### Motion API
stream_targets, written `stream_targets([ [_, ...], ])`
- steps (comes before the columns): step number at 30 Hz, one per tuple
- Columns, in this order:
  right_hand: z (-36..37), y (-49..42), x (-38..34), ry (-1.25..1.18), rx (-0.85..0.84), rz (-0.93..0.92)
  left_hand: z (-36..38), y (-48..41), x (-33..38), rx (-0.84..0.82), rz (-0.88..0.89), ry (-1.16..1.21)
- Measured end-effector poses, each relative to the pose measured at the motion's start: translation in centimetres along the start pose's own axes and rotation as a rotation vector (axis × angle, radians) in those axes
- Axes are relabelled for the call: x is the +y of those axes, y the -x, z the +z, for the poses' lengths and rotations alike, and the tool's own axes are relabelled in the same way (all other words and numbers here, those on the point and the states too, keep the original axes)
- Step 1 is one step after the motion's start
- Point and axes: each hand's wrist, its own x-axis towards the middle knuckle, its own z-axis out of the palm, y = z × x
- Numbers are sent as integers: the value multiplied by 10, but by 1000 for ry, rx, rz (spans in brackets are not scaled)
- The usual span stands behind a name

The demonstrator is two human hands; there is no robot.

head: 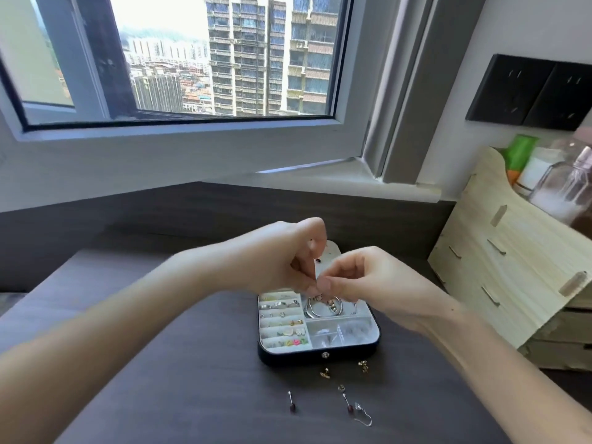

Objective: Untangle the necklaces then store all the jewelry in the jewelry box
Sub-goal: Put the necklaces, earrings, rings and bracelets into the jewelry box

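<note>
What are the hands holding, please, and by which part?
Left hand and right hand pinch fingertips together; anything held is too small to see.

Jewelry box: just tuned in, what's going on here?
A person holds the left hand and right hand above the open jewelry box, fingertips meeting as if pinching something too small to make out. Rings and bangles sit in its compartments. Two gold earrings, two bead pins and a hook earring lie loose on the table in front of it.
</note>
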Motion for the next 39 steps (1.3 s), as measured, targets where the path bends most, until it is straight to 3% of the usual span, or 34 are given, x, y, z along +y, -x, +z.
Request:
stream_targets([
  [2,-5,-11,2,-106,-57,25,-9,-7,-3,-20,-23,40],
  [6,-13,-27,5,-295,-116,41,-17,-17,-18,-20,-77,360],
  [10,-16,-39,7,-262,-111,46,-7,-26,-38,15,-104,625],
  [13,-14,-50,12,-228,-15,90,3,-37,-60,148,-189,763],
  [15,-14,-58,17,-296,99,127,13,-50,-79,325,-295,569],
  [17,-16,-66,22,-389,215,165,27,-65,-95,464,-436,111],
  [19,-18,-72,26,-451,279,207,43,-78,-102,493,-504,-184],
  [22,-16,-79,32,-468,296,246,64,-95,-101,517,-531,-365],
  [25,-15,-83,37,-467,303,250,74,-109,-99,532,-625,-395],
  [33,-18,-88,46,-436,376,233,73,-122,-98,588,-877,-69],
  [39,-18,-87,51,-388,457,223,78,-124,-99,566,-872,-3],
])
